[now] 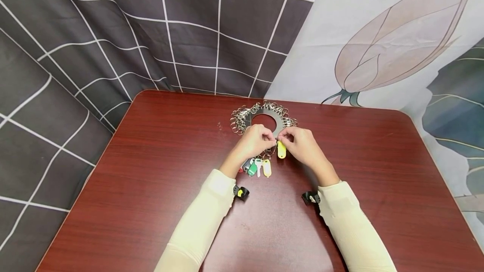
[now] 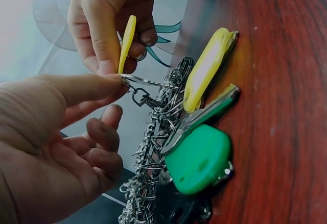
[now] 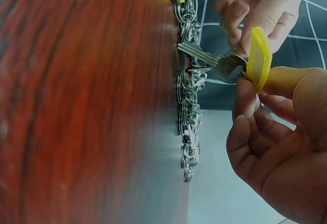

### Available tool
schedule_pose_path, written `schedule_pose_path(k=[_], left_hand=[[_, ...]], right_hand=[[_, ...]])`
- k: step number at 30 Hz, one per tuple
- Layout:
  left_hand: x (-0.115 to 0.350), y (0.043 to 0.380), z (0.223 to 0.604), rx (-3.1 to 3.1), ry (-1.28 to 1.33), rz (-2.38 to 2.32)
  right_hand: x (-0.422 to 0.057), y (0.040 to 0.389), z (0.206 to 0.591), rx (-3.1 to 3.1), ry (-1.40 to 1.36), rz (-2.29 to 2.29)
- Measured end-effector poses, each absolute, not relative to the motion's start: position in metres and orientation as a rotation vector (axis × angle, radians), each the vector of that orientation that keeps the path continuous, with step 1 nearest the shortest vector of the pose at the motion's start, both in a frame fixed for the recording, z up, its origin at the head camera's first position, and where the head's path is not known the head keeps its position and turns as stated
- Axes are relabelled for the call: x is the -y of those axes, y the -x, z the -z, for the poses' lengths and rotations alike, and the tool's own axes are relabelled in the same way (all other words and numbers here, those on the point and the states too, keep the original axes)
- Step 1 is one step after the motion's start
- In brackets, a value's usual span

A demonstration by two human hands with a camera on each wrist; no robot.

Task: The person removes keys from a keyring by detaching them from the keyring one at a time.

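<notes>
A grey ring-shaped plate (image 1: 247,117) lies near the table's back edge, with many metal clasps and split rings (image 1: 239,119) around it. Over its front side my left hand (image 1: 257,141) pinches a small split ring between thumb and finger. Touching close by, my right hand (image 1: 302,144) pinches a yellow key tag (image 3: 259,60) near its ring end. A silver key (image 3: 217,63) hangs beside that tag, partly hidden by the fingers. Below the plate hang a second yellow tag (image 1: 266,168), another key (image 1: 259,166) and a green key tag (image 1: 252,168).
The reddish-brown table (image 1: 151,171) carries the plate near its back edge. A dark checked curtain (image 1: 189,41) and a pale flowered curtain (image 1: 310,62) hang behind it. A black key fob (image 2: 179,208) lies beside the green tag.
</notes>
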State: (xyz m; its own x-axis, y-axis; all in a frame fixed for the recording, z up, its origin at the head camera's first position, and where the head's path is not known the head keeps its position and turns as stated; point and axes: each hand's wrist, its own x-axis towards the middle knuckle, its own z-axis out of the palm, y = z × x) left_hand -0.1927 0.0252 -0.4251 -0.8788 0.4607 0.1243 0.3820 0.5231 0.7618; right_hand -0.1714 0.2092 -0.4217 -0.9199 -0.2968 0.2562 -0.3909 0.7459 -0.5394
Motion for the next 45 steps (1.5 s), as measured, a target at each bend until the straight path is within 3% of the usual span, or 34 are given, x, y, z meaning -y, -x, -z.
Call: schedule_pose_path(k=[45], left_hand=[[-0.0278,0.1895,0.4265,-2.632,-0.636,-1.323]], right_hand=[[-0.2079,0.172,0.4236,2.766,-0.613,-0.927]])
